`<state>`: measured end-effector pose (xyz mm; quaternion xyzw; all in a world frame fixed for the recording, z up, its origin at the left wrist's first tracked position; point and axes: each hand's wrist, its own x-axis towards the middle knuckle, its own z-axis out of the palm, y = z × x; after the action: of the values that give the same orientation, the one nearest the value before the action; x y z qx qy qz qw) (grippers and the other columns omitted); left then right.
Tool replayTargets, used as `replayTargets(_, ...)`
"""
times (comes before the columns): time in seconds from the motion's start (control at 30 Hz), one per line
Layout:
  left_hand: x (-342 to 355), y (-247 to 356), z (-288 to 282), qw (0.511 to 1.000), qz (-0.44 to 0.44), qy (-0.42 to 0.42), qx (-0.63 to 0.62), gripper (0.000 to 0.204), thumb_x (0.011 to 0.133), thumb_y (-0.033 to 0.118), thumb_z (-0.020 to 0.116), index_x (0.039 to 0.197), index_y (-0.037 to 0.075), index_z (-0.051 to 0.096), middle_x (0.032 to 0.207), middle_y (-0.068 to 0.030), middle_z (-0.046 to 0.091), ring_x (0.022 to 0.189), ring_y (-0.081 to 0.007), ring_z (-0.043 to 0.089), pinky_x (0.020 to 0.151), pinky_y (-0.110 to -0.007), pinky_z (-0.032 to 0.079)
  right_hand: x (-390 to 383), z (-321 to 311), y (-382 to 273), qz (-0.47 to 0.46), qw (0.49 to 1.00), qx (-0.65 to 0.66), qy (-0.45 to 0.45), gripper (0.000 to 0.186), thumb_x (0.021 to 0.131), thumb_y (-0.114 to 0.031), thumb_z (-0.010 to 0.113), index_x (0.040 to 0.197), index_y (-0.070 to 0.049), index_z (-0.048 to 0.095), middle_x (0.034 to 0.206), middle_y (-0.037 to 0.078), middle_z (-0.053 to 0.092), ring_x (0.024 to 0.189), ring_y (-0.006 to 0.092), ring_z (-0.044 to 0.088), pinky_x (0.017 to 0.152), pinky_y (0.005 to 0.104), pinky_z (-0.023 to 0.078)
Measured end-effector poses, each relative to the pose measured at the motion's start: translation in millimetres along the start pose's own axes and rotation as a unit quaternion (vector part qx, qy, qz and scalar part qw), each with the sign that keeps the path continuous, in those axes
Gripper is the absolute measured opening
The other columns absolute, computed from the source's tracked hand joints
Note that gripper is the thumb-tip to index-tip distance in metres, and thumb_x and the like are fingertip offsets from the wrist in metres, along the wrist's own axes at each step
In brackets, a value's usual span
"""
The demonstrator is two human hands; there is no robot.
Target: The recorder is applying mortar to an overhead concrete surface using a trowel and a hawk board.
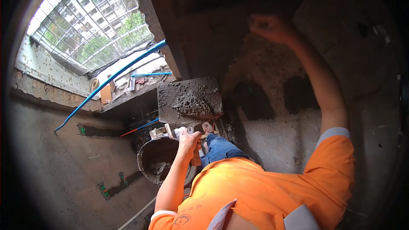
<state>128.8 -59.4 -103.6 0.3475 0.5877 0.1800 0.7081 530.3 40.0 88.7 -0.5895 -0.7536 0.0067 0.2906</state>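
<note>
Plastering looks partly done: grey mortar covers much of the wall (272,140), while dark bare patches (298,93) remain at about 1 o'clock from the picture's centre. The left hand (189,138) is clenched round the wooden handle under a mortar board (189,100), which sits level at centre, its long axis running 9 to 3 o'clock, above a bucket (159,159). The right hand (270,27), at 12 o'clock against the wall, seems closed; on what, I cannot tell.

A rough concrete floor (64,166) carries a round mortar bucket (158,158); a blue pipe (108,81) slants above it
</note>
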Motion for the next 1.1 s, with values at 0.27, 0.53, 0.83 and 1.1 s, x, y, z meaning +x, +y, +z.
replayTargets(0.27,-1,-5,-2,0.999,0.021,-0.003,0.029,0.032,0.076,0.004,0.063,0.092,0.006,0.035,0.059,-0.0023,0.047,0.042,-0.0125,0.046,0.037,-0.029,0.039,13,37,-57,0.000,0.972,-0.208,-0.109,0.037,0.079,-0.037,0.065,0.109,-0.015,0.067,0.092,0.011,0.069,0.082,0.0313,0.066,0.076,0.0390,0.052)
replayTargets(0.53,-2,-10,9,0.997,0.068,0.029,0.019,0.023,0.074,0.004,0.064,0.085,0.005,0.044,0.057,-0.0038,0.048,0.040,-0.0141,0.047,0.036,-0.029,0.040,3,-13,-59,0.006,1.000,0.027,0.007,0.043,0.080,-0.032,0.069,0.113,-0.004,0.063,0.098,0.012,0.068,0.087,0.0168,0.065,0.076,0.0295,0.050)
replayTargets(0.83,3,-17,38,0.985,0.155,0.069,-0.033,0.019,0.075,0.007,0.061,0.078,0.005,0.043,0.057,-0.0032,0.049,0.041,-0.0125,0.047,0.037,-0.027,0.040,-196,81,-102,-0.104,0.987,-0.107,-0.054,0.022,0.077,-0.026,0.068,0.092,-0.010,0.066,0.067,0.007,0.055,0.063,0.0265,0.058,0.058,0.0378,0.048)
replayTargets(1.1,18,-74,45,0.931,0.325,-0.010,0.164,0.029,0.071,0.010,0.058,0.098,-0.002,0.055,0.069,-0.0123,0.060,0.054,-0.0221,0.058,0.054,-0.034,0.048,-191,98,-125,-0.010,0.994,-0.104,0.016,0.026,0.075,-0.026,0.071,0.092,-0.007,0.067,0.072,0.009,0.060,0.066,0.0265,0.061,0.059,0.0370,0.050)
